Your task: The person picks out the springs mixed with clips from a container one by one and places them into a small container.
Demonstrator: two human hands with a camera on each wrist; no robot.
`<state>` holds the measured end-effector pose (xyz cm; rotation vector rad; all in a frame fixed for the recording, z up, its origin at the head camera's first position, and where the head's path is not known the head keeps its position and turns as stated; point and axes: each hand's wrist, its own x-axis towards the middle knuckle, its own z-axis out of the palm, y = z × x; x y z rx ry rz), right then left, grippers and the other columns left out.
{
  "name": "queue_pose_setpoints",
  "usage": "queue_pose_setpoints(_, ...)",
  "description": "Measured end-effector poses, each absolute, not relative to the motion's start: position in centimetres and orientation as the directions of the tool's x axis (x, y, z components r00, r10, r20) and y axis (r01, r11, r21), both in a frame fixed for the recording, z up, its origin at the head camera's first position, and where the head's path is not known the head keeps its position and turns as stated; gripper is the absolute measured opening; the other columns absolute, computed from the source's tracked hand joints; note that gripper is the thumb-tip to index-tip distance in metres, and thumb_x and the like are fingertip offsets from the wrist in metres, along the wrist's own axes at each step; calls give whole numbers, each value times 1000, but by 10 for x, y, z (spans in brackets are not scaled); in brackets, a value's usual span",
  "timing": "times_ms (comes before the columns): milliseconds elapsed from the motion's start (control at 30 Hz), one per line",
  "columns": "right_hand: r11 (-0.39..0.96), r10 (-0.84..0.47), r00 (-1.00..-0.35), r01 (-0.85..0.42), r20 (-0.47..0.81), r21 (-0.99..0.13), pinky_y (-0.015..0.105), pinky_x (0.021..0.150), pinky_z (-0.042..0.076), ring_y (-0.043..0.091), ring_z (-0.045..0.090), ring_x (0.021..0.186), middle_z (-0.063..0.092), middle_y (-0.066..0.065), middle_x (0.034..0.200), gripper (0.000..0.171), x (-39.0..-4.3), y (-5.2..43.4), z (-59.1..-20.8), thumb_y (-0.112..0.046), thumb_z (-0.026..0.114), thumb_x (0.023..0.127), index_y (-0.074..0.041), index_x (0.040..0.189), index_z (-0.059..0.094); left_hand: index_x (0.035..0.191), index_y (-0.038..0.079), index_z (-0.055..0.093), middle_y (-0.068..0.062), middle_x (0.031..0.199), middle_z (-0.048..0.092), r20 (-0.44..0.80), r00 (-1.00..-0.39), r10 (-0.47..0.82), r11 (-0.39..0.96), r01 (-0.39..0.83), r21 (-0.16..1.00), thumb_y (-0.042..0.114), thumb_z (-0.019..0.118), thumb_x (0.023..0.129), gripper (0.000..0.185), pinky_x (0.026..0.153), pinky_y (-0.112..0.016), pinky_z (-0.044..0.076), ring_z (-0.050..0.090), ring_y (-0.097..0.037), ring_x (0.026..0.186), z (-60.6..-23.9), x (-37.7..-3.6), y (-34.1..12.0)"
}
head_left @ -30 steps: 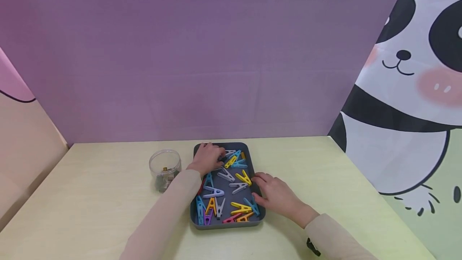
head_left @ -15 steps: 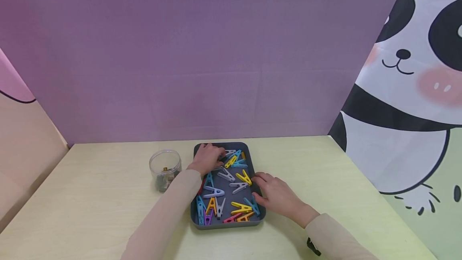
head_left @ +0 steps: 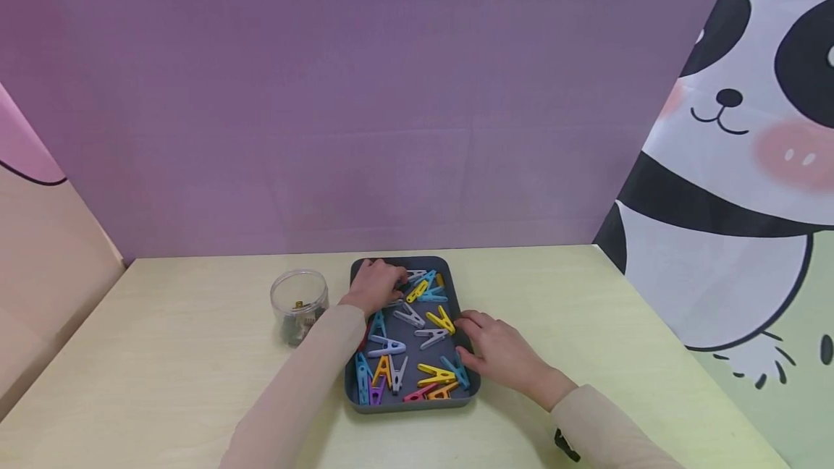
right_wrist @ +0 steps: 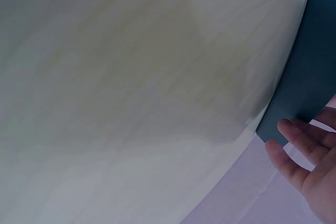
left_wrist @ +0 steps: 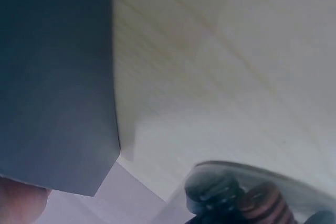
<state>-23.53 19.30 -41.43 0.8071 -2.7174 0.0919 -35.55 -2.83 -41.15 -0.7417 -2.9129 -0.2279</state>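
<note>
A dark grey tray [head_left: 412, 407] lies on the table with several plastic clothespins in it, among them a yellow one [head_left: 441, 320], a light blue one [head_left: 386, 346] and a purple one [head_left: 376, 389]. My left hand [head_left: 376, 286] reaches over the tray's far left part, its fingers bent down inside. I cannot tell whether it pinches a clothespin, since the hand covers that spot. On the right, my right hand [head_left: 500, 353] rests at the tray's side wall. The right wrist view shows its fingers [right_wrist: 299, 139] loosely extended against the tray wall [right_wrist: 299, 77].
Left of the tray stands a clear round jar [head_left: 298, 295] with small dark things inside; the left forearm passes just beside it. Both sleeves cross the front of the pale wooden table [head_left: 182, 353]. A purple backdrop [head_left: 365, 114] rises behind the table's far edge.
</note>
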Motion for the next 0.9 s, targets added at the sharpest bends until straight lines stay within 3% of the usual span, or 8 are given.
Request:
queue_pose_setpoints(500,836,-530,-792,-547,303,34,37,79,51,24,61,94,59,12,113,40,-234,192,-412,-28,65,81,-2,111,59,107,19,67,4,104,68,170,-863,476,855,499,140,22,68,82,26,88,-37,38,55,-18,95,-411,-355,-30)
queue_pose_setpoints(900,839,-528,-796,-544,295,34,37,79,51,24,61,94,58,12,114,40,-235,193,-413,-30,65,81,-2,111,59,104,21,69,7,99,69,188,-825,533,829,554,80,20,68,81,23,93,-40,38,54,-18,94,-405,-354,-35)
